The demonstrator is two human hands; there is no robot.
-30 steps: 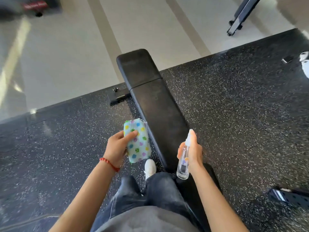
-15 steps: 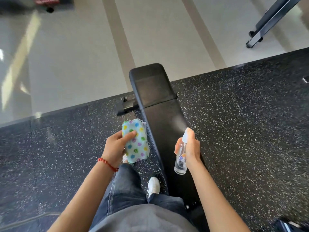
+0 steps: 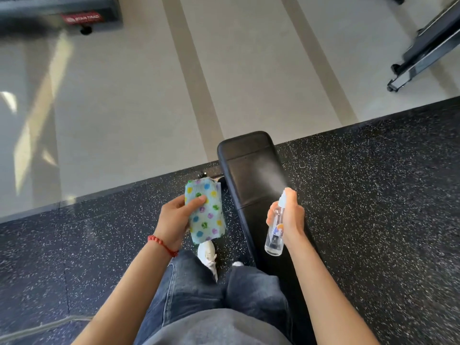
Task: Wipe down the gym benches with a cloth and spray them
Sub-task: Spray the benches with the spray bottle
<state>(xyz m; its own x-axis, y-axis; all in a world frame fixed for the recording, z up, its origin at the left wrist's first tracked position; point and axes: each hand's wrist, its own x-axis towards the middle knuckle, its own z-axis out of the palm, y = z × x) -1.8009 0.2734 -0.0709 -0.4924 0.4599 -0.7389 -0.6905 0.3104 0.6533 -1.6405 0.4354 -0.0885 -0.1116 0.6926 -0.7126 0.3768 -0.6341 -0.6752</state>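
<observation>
A long black padded bench [image 3: 251,170] runs away from me across the speckled rubber floor. My right hand [image 3: 290,217] grips a small clear spray bottle [image 3: 275,227] above the bench's near half, nozzle pointing forward, and a faint mist hangs over the pad ahead of it. My left hand [image 3: 174,220] holds a folded light-blue cloth with coloured dots [image 3: 206,210] just left of the bench, off its surface.
My legs in jeans and a white shoe [image 3: 207,255] stand left of the bench. Beyond the rubber mat lies a pale tiled floor [image 3: 124,108]. A black machine base [image 3: 423,53] sits at the far right, another piece of equipment [image 3: 59,13] at the top left.
I have stepped forward along the bench, so its far end looks closer. Both hands keep the same grip. A spray mist now shows ahead of the bottle.
</observation>
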